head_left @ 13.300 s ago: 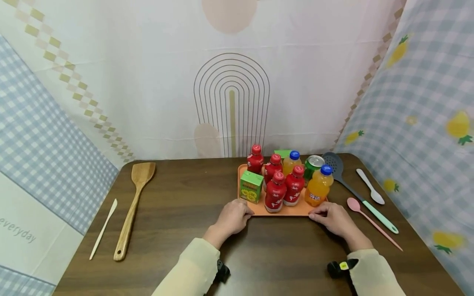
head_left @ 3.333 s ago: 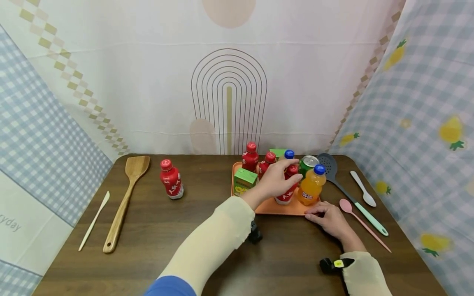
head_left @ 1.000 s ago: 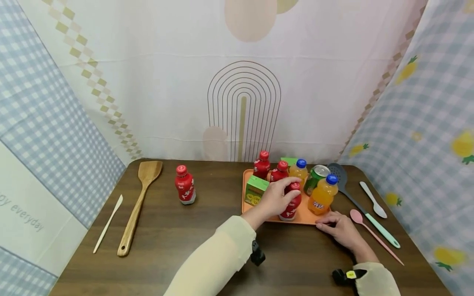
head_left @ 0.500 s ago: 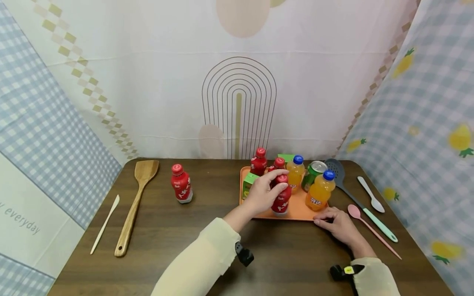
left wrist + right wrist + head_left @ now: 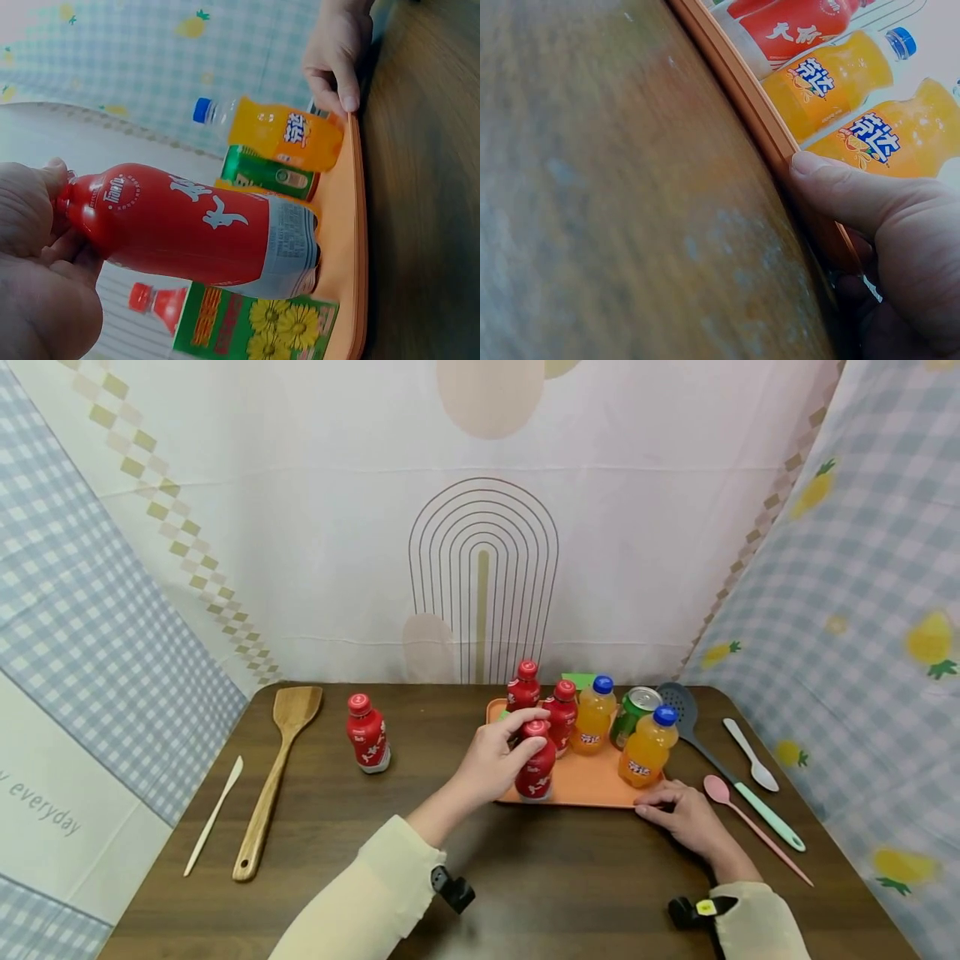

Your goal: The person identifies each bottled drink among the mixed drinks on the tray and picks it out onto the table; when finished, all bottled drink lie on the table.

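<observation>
The left hand [image 5: 491, 762] has its grip clenched round the neck of a red bottle [image 5: 536, 770], still at the orange tray's [image 5: 592, 781] near-left edge. Lift it straight up so it clears the green carton [image 5: 255, 330] beside it. The right hand [image 5: 678, 814] presses the tray rim, steadying it on the table [image 5: 570, 877]

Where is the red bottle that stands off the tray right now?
In the head view, the lone red bottle stands upright on the table, left of the orange tray, right of the wooden spatula.

Cream long sleeves [image 5: 360, 902], black wrist-mounted cameras [image 5: 452, 890], yellow tag [image 5: 703, 907]
</observation>
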### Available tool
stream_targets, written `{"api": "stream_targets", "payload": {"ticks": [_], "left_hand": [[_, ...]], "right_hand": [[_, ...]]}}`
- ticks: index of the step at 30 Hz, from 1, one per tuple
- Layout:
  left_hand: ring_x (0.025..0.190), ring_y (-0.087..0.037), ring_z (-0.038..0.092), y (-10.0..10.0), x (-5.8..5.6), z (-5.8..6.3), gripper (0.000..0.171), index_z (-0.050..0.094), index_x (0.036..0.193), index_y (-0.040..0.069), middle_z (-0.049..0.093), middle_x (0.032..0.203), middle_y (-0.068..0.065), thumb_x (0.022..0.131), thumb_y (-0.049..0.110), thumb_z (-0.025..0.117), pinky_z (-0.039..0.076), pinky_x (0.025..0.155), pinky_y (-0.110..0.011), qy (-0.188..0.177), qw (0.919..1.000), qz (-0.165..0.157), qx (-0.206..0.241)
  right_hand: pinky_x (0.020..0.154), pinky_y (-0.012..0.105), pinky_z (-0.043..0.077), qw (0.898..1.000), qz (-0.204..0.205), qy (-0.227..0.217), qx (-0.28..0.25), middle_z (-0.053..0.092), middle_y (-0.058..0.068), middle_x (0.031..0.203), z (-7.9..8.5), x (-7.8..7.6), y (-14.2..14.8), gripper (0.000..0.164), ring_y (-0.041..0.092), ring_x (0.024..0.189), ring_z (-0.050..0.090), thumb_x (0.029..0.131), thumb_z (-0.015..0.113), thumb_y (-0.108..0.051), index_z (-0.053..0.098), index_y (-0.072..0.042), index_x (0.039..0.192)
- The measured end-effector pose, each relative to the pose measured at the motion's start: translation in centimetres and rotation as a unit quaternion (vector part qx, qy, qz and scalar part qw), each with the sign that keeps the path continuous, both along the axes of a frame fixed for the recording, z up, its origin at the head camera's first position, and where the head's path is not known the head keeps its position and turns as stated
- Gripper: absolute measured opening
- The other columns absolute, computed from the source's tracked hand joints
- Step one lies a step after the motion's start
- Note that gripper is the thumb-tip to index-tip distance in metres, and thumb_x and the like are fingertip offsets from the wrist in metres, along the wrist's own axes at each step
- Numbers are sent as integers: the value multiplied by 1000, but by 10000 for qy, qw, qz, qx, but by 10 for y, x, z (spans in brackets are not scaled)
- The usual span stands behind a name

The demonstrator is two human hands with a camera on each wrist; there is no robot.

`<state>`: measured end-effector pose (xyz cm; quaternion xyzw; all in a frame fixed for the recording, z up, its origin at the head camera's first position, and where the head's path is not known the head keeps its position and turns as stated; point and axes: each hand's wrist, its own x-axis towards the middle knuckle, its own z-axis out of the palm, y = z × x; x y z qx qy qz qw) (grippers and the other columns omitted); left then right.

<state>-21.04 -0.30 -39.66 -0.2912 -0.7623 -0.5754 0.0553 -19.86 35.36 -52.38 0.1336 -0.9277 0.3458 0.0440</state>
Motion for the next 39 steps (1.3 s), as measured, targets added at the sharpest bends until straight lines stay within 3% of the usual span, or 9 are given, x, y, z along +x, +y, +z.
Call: {"api": "stream_targets", "payload": {"ticks": [5, 12, 23, 30, 39], "left_hand": [[99, -11, 61, -20, 3, -2, 33, 61, 126, 17, 64, 115, -1, 93, 16, 64, 53, 85, -29, 132, 9999, 51, -19], [102, -26, 63, -50, 19, 26, 31, 59, 123, -5, 63, 116, -21, 92, -1, 60, 52, 88, -41, 220, 9991, 352, -104], [105, -29, 62, -93, 6, 9, 32, 59, 124, 0, 64, 116, -20, 92, 0, 61, 50, 90, -45, -5, 9946, 921, -471], [104, -27, 63, -116, -20, -26, 37, 58, 128, 4, 65, 117, -16, 91, 4, 64, 50, 91, -45, -72, 9911, 1135, -695], [106, -22, 61, -136, -31, -28, 36, 58, 129, 12, 65, 119, -11, 93, 12, 64, 49, 92, -44, -83, 9912, 1071, -771]], "right_hand": [[81, 22, 43, 10000, -13, -2, 37, 68, -12, 90, 0, -1, 0, 6, 11, 91, 55, 83, 76, -30, 77, -27, 88], [82, 21, 42, 10000, -31, -1, 77, 68, -13, 90, 4, -1, -2, 5, 12, 92, 55, 83, 76, -30, 77, -27, 87], [82, 21, 43, 10000, -48, -36, 67, 68, -12, 89, 4, -1, -2, 7, 11, 92, 54, 83, 76, -31, 77, -26, 87], [82, 21, 42, 9999, -78, -46, 55, 67, -12, 89, 1, 1, -1, 6, 11, 92, 54, 83, 76, -31, 77, -27, 88], [83, 20, 43, 9999, -93, -15, 69, 67, -12, 89, 1, 1, -1, 6, 10, 92, 55, 83, 76, -30, 76, -27, 87]]}}
